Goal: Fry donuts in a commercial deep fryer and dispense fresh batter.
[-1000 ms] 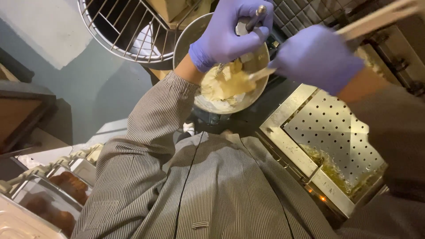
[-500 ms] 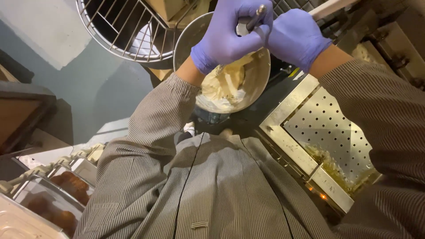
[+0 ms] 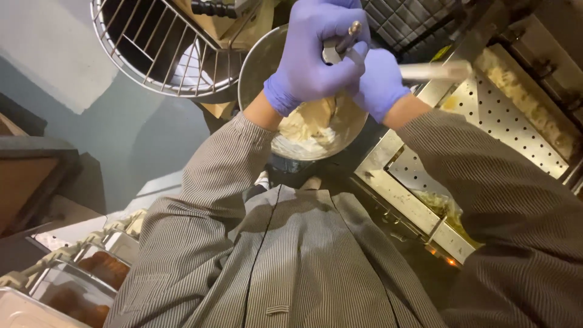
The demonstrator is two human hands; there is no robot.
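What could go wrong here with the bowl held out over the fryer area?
1. The metal bowl of pale batter is held off any surface by the left hand on its rim; a gloved grip could slip.
2. Working the pale utensil in the right hand could push batter over the tilted rim.
3. The striped sleeve hangs over the perforated fryer tray, already crusted, and could pick up residue.

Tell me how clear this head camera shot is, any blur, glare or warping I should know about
Head view: wide-lens warping bends the round wire rack and the perforated metal tray; the pale utensil held by the right hand is smeared by motion blur; the left hand and metal bowl look fairly sharp; lighting is dim, darkest along the left edge; no strong glare.
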